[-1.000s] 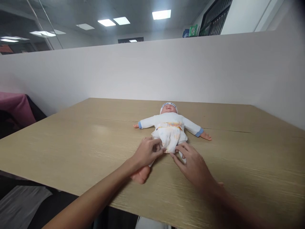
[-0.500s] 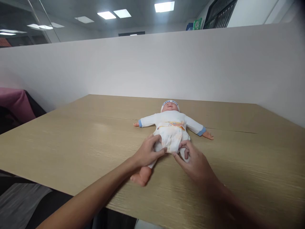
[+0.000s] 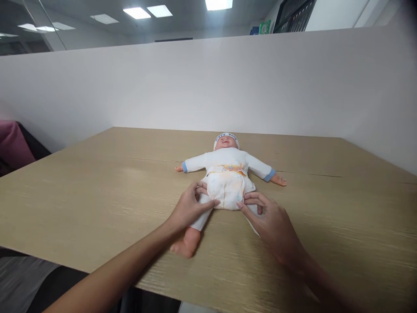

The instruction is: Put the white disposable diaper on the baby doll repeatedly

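Note:
A baby doll (image 3: 226, 161) in a white suit and cap lies on its back on the wooden table (image 3: 97, 191), arms spread. It wears a white nappy (image 3: 224, 191) with an orange print. My left hand (image 3: 189, 208) grips the doll's left thigh beside the nappy. My right hand (image 3: 272, 226) grips the other thigh and covers that leg. One bare foot (image 3: 182, 245) points toward me.
A white partition wall (image 3: 208, 82) stands right behind the table. At the far left a pink cloth (image 3: 13, 143) lies on a dark seat. The table's front edge runs close below my forearms.
Both hands slid outward from the nappy's crotch to the doll's thighs. The view shifted slightly, and the doll now sits a little further left.

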Demonstrator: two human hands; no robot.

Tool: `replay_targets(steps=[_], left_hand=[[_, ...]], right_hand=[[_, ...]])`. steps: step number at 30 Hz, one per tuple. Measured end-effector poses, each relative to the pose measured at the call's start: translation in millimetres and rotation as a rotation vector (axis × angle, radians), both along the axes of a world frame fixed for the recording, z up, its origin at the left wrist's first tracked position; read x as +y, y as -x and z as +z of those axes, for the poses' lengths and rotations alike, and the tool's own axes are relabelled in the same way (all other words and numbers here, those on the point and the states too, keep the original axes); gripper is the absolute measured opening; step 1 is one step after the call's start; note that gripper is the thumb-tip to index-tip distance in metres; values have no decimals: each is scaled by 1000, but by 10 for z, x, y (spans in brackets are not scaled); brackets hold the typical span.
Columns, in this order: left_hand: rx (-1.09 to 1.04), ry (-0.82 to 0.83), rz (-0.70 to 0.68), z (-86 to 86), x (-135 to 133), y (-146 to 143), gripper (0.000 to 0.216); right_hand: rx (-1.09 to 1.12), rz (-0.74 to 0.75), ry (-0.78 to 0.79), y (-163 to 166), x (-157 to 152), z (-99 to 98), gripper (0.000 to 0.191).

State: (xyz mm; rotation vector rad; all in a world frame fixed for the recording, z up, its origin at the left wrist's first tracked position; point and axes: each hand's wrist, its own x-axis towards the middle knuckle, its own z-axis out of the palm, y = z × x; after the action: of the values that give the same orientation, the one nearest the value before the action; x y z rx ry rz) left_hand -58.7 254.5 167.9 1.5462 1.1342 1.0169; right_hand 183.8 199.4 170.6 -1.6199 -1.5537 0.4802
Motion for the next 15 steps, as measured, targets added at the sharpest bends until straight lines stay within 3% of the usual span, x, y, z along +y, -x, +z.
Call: replay_targets(steps=[8, 12, 15], left_hand=[[113, 7, -74, 129, 16, -25, 35], [-26, 119, -25, 82, 29, -31, 50], [-8, 136, 12, 76, 13, 4, 57]], right_hand=[[-118, 103, -45, 66, 70, -72, 32], [-73, 111, -8, 72, 97, -85, 36], [-40, 110, 2, 60, 92, -105, 38]])
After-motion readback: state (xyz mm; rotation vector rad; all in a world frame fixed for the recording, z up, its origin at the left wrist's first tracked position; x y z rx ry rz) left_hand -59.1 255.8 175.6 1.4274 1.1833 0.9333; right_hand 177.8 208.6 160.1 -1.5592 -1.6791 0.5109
